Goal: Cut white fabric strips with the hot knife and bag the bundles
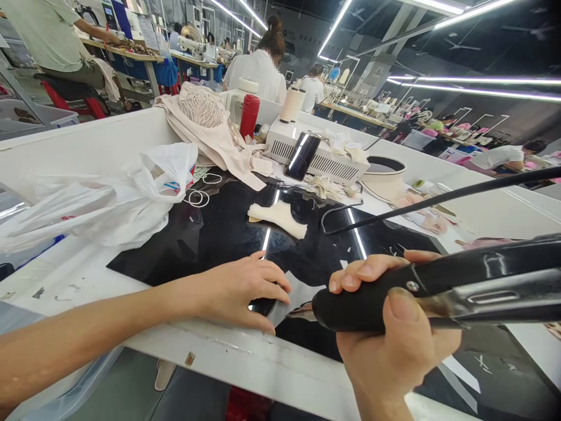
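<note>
My left hand rests on the front edge of the black glossy sheet, fingers apart and curved, beside a small translucent grey piece. Whether its fingertips press on that piece is hard to tell. My right hand is wrapped round a black handheld tool with a metal body. The tool's pointed metal tip lies at the grey piece, just right of my left fingers. Further back on the sheet lies a curved cream fabric piece.
A white plastic bag lies at the left. Behind are beige lace fabric, a red bottle, a phone leaning on a white vented box, and a round container. A black cable crosses the right. People sit beyond.
</note>
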`<state>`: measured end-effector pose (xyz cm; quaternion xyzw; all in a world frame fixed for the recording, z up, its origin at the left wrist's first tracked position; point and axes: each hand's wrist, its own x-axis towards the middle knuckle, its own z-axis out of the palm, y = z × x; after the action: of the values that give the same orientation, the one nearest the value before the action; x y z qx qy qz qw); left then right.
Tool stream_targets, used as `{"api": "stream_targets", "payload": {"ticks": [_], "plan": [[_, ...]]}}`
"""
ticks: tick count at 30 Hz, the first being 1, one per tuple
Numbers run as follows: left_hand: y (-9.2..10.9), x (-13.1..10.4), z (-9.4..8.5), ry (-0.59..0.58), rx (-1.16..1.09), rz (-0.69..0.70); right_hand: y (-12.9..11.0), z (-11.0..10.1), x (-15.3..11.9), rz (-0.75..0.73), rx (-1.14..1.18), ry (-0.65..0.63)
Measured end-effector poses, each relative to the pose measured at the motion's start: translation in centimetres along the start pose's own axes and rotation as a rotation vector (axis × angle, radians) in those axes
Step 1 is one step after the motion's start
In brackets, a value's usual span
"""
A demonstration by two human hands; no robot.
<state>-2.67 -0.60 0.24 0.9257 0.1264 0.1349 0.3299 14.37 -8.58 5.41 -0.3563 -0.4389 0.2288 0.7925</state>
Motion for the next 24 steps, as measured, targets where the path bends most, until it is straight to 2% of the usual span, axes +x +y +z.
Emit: {"api": "stream_targets", "payload": {"ticks": [9, 19, 24], "plan": [[-0.1, -0.1, -0.1, 0.002, 0.005, 0.015, -0.4, 0.5, -0.3, 0.032, 0.011, 0.003], [0.0, 0.1, -0.2, -0.028, 0.002, 0.005, -0.4, 0.7, -1.5, 0.037, 0.004, -0.055], [-0.1, 0.0, -0.2, 0.007, 0.006, 0.042, -0.7, 0.4, -0.8, 0.034, 0.017, -0.046]]}}
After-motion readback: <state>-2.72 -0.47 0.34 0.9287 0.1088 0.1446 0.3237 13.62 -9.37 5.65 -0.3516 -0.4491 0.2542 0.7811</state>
